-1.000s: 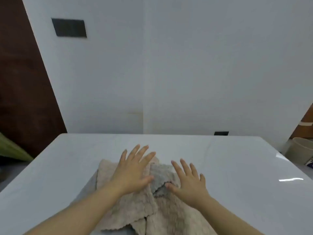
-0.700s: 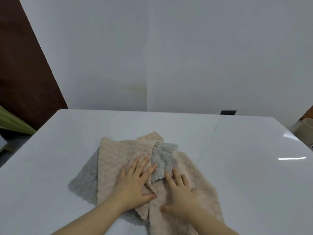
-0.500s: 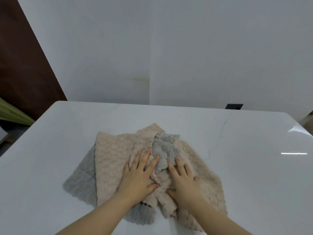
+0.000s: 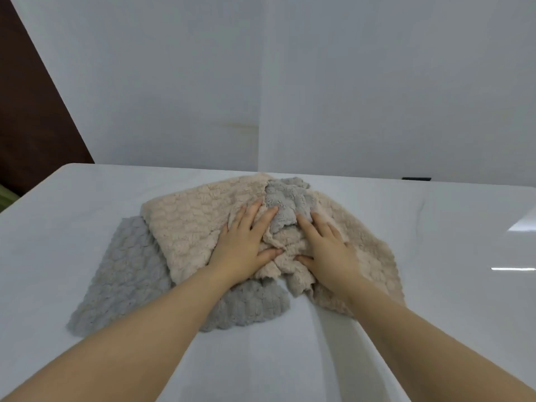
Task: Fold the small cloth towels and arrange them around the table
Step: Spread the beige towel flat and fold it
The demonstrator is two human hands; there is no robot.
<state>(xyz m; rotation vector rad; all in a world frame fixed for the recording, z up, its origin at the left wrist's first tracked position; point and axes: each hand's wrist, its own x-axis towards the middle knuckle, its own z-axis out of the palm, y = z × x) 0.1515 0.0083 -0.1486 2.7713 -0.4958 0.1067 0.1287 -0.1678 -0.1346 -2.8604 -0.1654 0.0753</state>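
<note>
A loose heap of small fluffy towels lies in the middle of the white table [image 4: 87,358]. A beige towel [image 4: 188,224] covers the left top of the heap. Under it a grey towel [image 4: 124,274] spreads to the left and front. Another beige towel [image 4: 374,250] lies on the right, and a crumpled grey towel [image 4: 287,198] pokes out at the far side. My left hand [image 4: 245,245] rests flat on the beige cloth with fingers straight. My right hand [image 4: 326,245] lies flat beside it, fingers reaching the crumpled grey piece.
A white wall [image 4: 348,82] rises just behind the table's far edge. A dark brown panel [image 4: 29,126] stands at the left. A small black object [image 4: 416,179] sits at the back right edge. Bare white tabletop surrounds the heap.
The view has tilted down, so the whole heap now shows. Both hands have slid together on the towels and bunched the cloth between them.
</note>
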